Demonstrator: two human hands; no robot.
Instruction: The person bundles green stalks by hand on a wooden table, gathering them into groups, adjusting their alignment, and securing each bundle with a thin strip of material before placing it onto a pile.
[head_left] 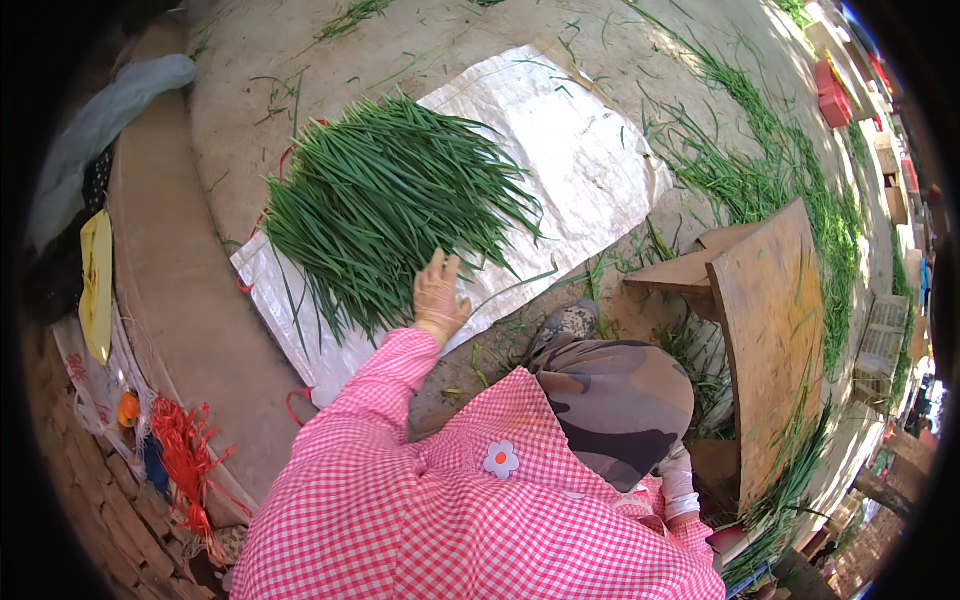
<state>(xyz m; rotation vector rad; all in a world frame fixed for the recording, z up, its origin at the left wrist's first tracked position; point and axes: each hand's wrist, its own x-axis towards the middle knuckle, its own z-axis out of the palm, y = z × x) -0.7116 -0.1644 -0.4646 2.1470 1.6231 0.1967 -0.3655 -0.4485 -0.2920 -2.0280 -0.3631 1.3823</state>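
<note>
A thick pile of long green chives (390, 200) lies on a white woven sack (570, 130) spread over the ground. My left hand (440, 298) is stretched out to the near edge of this pile, with its fingers apart and nothing held in them. Whether the fingertips touch the leaves I cannot tell. My right hand (677, 470) is low beside my bent knee, close to a wooden board (770, 350). Its fingers are hidden by the knee, and a whitish band wraps its wrist.
Loose chives (760, 150) are strewn over the ground at the right. Bundled red ties (190, 460) hang at the lower left beside a raised ledge (165, 240). A yellow packet (96, 285) lies past that ledge. Pale crates (882, 335) and a red box (832, 95) stand far right.
</note>
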